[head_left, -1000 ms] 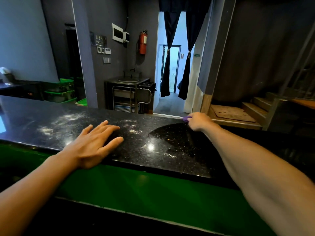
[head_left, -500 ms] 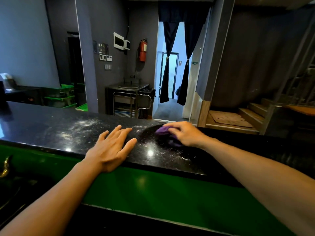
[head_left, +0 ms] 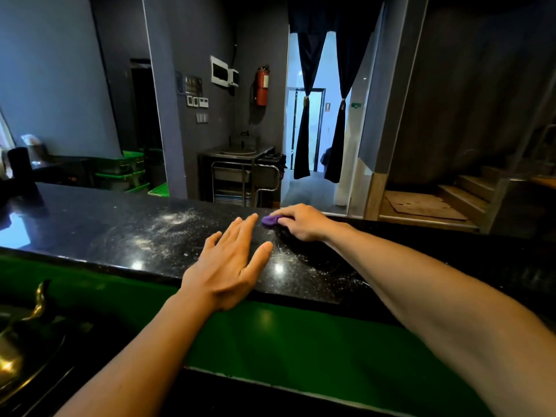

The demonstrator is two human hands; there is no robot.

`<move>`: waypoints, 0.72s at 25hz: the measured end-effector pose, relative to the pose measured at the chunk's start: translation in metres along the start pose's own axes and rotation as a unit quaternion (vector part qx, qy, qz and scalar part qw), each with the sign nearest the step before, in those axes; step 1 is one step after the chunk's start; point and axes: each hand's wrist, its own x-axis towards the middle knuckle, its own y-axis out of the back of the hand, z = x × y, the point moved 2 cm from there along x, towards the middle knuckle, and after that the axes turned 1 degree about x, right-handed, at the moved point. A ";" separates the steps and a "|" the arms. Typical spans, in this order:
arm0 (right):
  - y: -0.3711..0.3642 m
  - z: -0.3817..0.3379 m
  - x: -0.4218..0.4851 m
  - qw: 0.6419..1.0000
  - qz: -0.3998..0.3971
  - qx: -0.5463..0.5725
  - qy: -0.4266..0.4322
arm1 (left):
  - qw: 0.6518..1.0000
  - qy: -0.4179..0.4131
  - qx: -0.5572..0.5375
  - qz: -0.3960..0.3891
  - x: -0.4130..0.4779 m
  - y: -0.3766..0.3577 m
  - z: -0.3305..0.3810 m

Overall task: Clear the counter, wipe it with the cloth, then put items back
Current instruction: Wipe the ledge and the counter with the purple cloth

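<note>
The black speckled counter [head_left: 126,233] runs across the view, dusted with white powder in its middle. My right hand [head_left: 304,221] grips a small purple cloth [head_left: 270,220] and presses it on the counter near the far edge. Only the cloth's left end shows; the rest is under my fingers. My left hand [head_left: 231,263] lies flat on the counter with straight fingers, its fingertips close to the cloth. The patch to the right of the cloth looks darker and free of powder.
A green panel [head_left: 301,335] runs below the counter's front edge. A brass object [head_left: 27,326] sits low at the left. A dark item [head_left: 21,164] stands at the counter's far left end. Beyond are a steel sink stand [head_left: 240,173] and wooden stairs [head_left: 451,200].
My right hand has swept the cloth from the far right edge toward the middle, then back out to the far edge by my left fingertips. The view has shifted right and down.
</note>
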 end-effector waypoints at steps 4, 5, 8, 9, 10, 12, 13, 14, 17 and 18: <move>0.002 -0.029 -0.063 0.983 -0.089 0.074 0.144 | 0.998 0.009 -0.052 0.036 -0.002 0.002 -0.001; 0.004 -0.028 -0.076 0.979 -0.094 0.099 0.153 | 0.997 0.013 -0.064 0.036 -0.002 0.003 -0.001; 0.013 -0.002 -0.082 0.987 0.004 0.140 0.084 | 0.994 0.025 -0.097 0.035 -0.004 0.001 -0.004; 0.018 0.017 -0.071 0.988 0.057 0.138 0.026 | 0.994 0.026 -0.104 0.037 -0.004 0.001 -0.004; 0.023 0.036 -0.058 0.988 0.095 0.119 -0.037 | 0.993 0.027 -0.107 0.039 -0.005 0.001 -0.004; 0.025 0.058 -0.035 0.983 0.113 0.057 -0.135 | 0.993 0.025 -0.108 0.047 -0.005 0.002 -0.002; 0.022 0.061 -0.023 0.982 0.107 0.029 -0.150 | 0.993 0.020 -0.106 0.050 -0.004 0.003 -0.002; 0.017 0.055 -0.015 0.985 0.095 0.011 -0.140 | 0.993 0.013 -0.104 0.051 -0.002 0.004 -0.001; -0.003 0.010 -0.017 0.998 0.041 0.015 -0.037 | 0.994 -0.014 -0.090 0.062 0.000 0.004 0.000; -0.004 -0.007 -0.028 1.000 0.020 0.021 0.004 | 0.994 -0.013 -0.089 0.064 0.000 0.004 -0.002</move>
